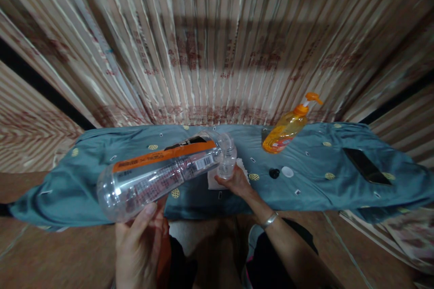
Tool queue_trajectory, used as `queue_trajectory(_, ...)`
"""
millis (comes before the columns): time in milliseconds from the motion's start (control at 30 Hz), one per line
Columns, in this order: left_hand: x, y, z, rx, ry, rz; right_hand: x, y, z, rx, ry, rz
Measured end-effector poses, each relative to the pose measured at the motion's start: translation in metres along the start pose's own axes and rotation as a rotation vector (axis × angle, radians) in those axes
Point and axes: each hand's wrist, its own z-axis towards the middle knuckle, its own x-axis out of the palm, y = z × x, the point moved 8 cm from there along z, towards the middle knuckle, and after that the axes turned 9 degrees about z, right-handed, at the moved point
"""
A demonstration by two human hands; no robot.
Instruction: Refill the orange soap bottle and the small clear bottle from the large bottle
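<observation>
My left hand (144,239) is closed around the underside of a large clear plastic bottle (159,171) with an orange and grey label. The bottle lies nearly level, its neck tipped to the right over a small clear container (227,162). My right hand (239,181), a silver bangle on its wrist, grips that small container low down. The bottle's mouth and the container's top meet or overlap; whether they touch I cannot tell. Under them lies a white tissue or cloth (214,181). To the right, a black cap (274,173) sits beside a white disc (287,171).
A pump bottle (285,131) of orange liquid stands at the back right. Farther right lies a dark phone (366,165). The narrow surface is draped in a teal patterned cloth (315,189), with a striped curtain (217,54) behind it.
</observation>
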Motion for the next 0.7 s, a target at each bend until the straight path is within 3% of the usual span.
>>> queue_trajectory(700, 0.0014, -0.0027, -0.0021, -0.007, -0.018, 0.055, -0.0018, 0.0015, 0.0003, -0.032, -0.013, -0.011)
